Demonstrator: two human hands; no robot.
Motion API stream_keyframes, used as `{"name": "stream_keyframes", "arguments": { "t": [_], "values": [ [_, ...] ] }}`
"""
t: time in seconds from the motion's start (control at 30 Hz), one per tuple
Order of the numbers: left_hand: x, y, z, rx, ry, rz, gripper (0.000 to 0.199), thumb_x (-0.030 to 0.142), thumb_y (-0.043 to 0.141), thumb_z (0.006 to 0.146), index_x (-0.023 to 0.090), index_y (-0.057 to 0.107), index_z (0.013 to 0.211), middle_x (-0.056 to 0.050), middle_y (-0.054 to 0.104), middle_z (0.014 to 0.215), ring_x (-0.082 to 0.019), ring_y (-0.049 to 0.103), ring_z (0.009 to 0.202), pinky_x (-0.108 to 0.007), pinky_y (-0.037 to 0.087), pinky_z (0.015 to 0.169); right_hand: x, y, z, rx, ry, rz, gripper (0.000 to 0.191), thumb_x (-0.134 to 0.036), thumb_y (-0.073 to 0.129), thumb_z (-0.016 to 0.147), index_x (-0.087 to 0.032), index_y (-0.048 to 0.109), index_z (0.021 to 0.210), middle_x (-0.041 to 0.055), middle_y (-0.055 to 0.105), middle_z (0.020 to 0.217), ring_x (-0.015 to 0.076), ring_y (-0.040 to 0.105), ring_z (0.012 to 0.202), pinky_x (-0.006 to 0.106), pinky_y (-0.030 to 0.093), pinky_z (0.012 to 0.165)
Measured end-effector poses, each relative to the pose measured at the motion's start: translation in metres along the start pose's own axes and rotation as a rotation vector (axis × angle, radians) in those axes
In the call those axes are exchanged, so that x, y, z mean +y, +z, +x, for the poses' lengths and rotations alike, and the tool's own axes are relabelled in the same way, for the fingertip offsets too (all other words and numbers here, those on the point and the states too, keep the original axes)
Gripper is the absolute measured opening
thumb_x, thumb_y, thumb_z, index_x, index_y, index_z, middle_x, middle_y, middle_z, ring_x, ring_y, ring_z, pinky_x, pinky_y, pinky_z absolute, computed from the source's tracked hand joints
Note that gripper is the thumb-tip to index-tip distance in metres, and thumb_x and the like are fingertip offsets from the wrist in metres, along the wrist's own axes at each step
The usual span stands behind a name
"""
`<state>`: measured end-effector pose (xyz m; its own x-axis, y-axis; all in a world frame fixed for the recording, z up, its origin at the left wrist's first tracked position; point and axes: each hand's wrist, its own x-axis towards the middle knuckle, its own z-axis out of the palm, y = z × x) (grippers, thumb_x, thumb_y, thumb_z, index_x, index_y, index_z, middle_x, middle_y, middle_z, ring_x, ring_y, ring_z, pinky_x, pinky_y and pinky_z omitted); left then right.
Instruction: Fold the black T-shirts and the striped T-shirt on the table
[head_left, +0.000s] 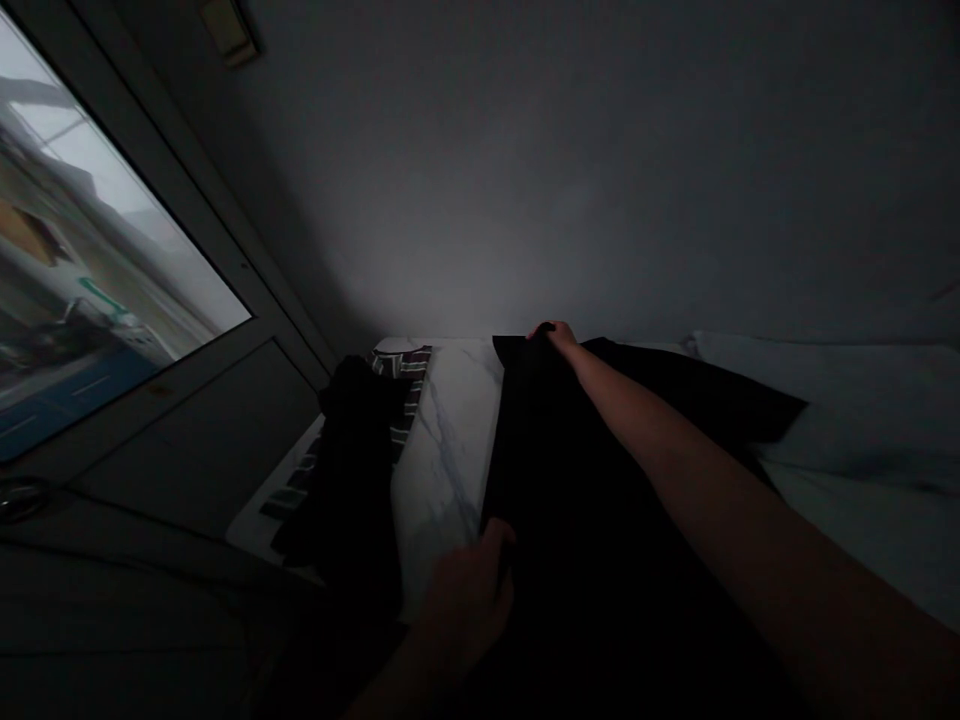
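A black short-sleeved shirt [570,480] lies spread over a marble-patterned surface [454,425], one sleeve stretching out to the right. At its far edge by the wall, my right hand [553,335] is closed on the dark cloth. Nearer to me, my left hand [476,585] grips the shirt's left edge, fingers curled. Deep shadow hides most of the shirt's lower part and its folds.
To the left sit a bunched black garment [352,470] and a striped cloth [409,400]. Pale fabric [847,410] lies on the right. A grey wall [562,180] rises behind, and a glazed door [217,420] stands at left.
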<state>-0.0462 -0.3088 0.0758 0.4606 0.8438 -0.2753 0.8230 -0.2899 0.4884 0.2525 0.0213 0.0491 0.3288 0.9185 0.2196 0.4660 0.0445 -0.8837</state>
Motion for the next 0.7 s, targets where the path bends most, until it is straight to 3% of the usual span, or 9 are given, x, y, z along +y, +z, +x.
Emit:
{"name": "stream_keyframes", "arguments": {
  "t": [0.17,0.4,0.53,0.7],
  "values": [
    [0.030,0.015,0.006,-0.112,0.062,-0.014,0.034,0.013,0.043,0.085,0.026,0.050,0.116,-0.002,0.070,0.102,-0.020,0.068,0.091,-0.028,0.046,0.073,0.035,-0.023,-0.023,0.028,0.122,0.027,0.020,-0.011,0.051,0.071,-0.014,0.071,0.076,0.0094,0.074,0.085,0.0213,0.067,0.085,0.033,0.052,0.086],
    [0.032,0.043,0.011,-0.075,0.098,-0.181,0.035,0.010,0.047,0.081,0.025,0.051,0.113,0.000,0.068,0.102,-0.017,0.066,0.093,-0.027,0.048,0.080,0.060,-0.028,-0.034,0.087,0.208,0.060,0.033,-0.012,0.048,0.073,-0.015,0.071,0.097,0.0083,0.073,0.094,0.0225,0.066,0.091,0.034,0.052,0.087],
    [0.040,0.047,0.012,-0.061,0.113,-0.198,0.036,0.011,0.048,0.081,0.025,0.051,0.114,-0.001,0.068,0.106,-0.017,0.065,0.095,-0.028,0.048,0.082,0.065,-0.027,-0.030,0.100,0.212,0.049,0.030,-0.015,0.044,0.078,-0.015,0.070,0.092,0.0067,0.073,0.088,0.0221,0.066,0.089,0.032,0.053,0.082],
    [0.039,0.047,0.004,-0.187,0.110,-0.066,0.045,0.013,0.051,0.080,0.026,0.051,0.123,-0.004,0.066,0.122,-0.023,0.066,0.106,-0.032,0.049,0.087,0.073,-0.029,-0.028,0.124,0.174,-0.005,0.030,-0.023,0.041,0.085,-0.015,0.071,0.085,0.0095,0.072,0.083,0.0246,0.066,0.084,0.034,0.053,0.079]
  ]
}}
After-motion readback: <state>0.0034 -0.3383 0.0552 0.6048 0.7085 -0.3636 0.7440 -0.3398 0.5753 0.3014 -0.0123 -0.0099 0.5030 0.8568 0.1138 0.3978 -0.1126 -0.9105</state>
